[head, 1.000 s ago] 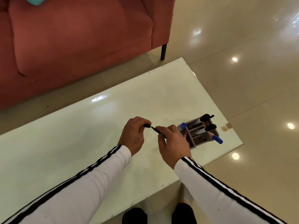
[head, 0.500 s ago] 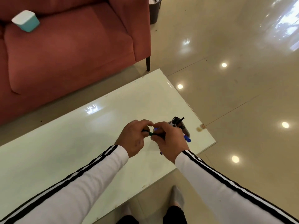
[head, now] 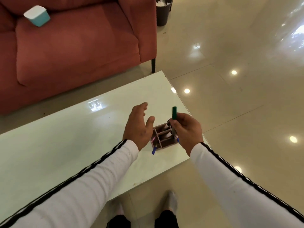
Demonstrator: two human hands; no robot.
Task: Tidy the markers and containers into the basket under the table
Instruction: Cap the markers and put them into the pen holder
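Looks like the marker-stowing step: the right hand (head: 187, 130) pinches a green marker (head: 174, 113) upright just over the brown divided holder (head: 167, 143) near the right end of the table (head: 65, 137), the left hand (head: 138, 127) hovers alongside, fingers loose and empty, so next it needs aiming into a free slot, I'd guess.

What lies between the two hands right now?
In the head view, the brown divided marker holder sits on the white table between the left hand and the right hand, which grips a green marker.
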